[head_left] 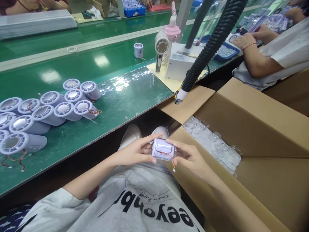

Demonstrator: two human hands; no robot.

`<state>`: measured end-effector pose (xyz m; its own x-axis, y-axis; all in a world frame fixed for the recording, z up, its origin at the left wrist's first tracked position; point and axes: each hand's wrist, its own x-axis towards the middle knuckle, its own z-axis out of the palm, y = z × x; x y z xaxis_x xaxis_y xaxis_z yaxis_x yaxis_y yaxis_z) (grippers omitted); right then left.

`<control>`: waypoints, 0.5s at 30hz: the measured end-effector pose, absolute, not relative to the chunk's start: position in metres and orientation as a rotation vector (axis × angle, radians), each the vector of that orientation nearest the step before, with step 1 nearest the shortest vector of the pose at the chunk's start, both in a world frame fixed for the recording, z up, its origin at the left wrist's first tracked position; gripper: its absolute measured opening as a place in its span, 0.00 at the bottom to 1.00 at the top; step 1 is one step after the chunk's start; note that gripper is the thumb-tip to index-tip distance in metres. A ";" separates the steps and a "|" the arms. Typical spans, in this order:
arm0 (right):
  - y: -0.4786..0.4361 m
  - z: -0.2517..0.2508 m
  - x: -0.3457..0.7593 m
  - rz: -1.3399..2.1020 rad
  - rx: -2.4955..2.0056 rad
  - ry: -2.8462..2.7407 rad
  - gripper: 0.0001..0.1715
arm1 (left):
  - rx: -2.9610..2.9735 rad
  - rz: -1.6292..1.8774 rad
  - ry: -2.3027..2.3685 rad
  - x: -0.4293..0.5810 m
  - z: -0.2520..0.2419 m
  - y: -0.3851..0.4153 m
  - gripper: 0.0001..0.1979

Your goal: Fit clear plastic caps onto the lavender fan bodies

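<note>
While both hands are above the person's lap, the lavender cylindrical housing (pixel 159 149) lies on its side between them, in front of the bench (pixel 120 108) and beside a large open cardboard box (pixel 270 132). The left hand (pixel 141 151) is closed around one end, thumb below and fingers above; the right hand (pixel 189 155) has the other end pinched, so the grip on both sides is firm on the same housing. A thin wire lead (pixel 173 164) hangs from it, ending in a small white connector.

The cardboard box stands with its flaps spread, and inside it clear plastic rounds (pixel 214 137) rest on a pale layer (pixel 227 159). Farther along, a blue tray (pixel 220 59) contains many small whitish pieces (pixel 226 51), near a co-worker's hands (pixel 246 42). Across the line, a blue bin (pixel 135 12) is heaped with pale parts (pixel 131 4).

At the left of the bench, similar lavender housings (pixel 64 109) stand grouped, some with red and yellow wires showing. A handheld fan (pixel 161 45) stands near a pink-lidded object (pixel 172 32).
</note>
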<state>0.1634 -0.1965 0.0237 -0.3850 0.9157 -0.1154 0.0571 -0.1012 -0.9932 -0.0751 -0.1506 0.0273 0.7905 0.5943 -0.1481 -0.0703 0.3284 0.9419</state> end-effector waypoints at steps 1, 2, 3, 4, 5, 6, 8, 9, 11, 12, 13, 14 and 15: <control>-0.196 0.024 0.163 1.572 -1.126 -1.471 0.28 | 1.131 0.451 0.532 -0.075 0.026 -0.151 0.41; -0.196 0.025 0.162 1.575 -1.147 -1.467 0.27 | 1.100 0.441 0.538 -0.075 0.024 -0.151 0.42; -0.196 0.025 0.160 1.584 -1.167 -1.460 0.28 | 1.070 0.432 0.541 -0.074 0.021 -0.152 0.43; -0.197 0.025 0.158 1.600 -1.183 -1.445 0.28 | 1.040 0.428 0.543 -0.073 0.017 -0.153 0.44; -0.198 0.024 0.155 1.618 -1.194 -1.425 0.29 | 1.012 0.429 0.543 -0.072 0.013 -0.154 0.44; -0.199 0.023 0.153 1.636 -1.200 -1.407 0.30 | 0.988 0.429 0.545 -0.070 0.009 -0.155 0.44; -0.199 0.018 0.152 1.659 -1.199 -1.438 0.31 | 0.955 0.402 0.571 -0.069 0.002 -0.157 0.38; -0.197 0.015 0.156 1.650 -1.207 -1.501 0.31 | 0.957 0.371 0.604 -0.069 0.001 -0.156 0.34; -0.185 0.005 0.174 1.547 -1.357 -1.626 0.30 | 1.033 0.311 0.711 -0.076 0.010 -0.146 0.30; -0.176 -0.001 0.190 1.452 -1.491 -1.645 0.32 | 1.116 0.303 0.790 -0.082 0.020 -0.136 0.29; -0.166 -0.008 0.209 1.327 -1.654 -1.618 0.34 | 1.233 0.337 0.883 -0.090 0.034 -0.122 0.30; -0.154 -0.016 0.230 1.200 -1.805 -1.552 0.35 | 1.371 0.410 1.002 -0.100 0.050 -0.103 0.30; -0.143 -0.024 0.252 1.101 -1.912 -1.500 0.35 | 1.522 0.488 1.152 -0.111 0.067 -0.081 0.29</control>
<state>0.2525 -0.1427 -0.0243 0.0806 0.9496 -0.3030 0.5735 -0.2928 -0.7651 -0.1110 -0.0811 0.0675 0.4401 0.8554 -0.2730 0.3992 0.0859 0.9128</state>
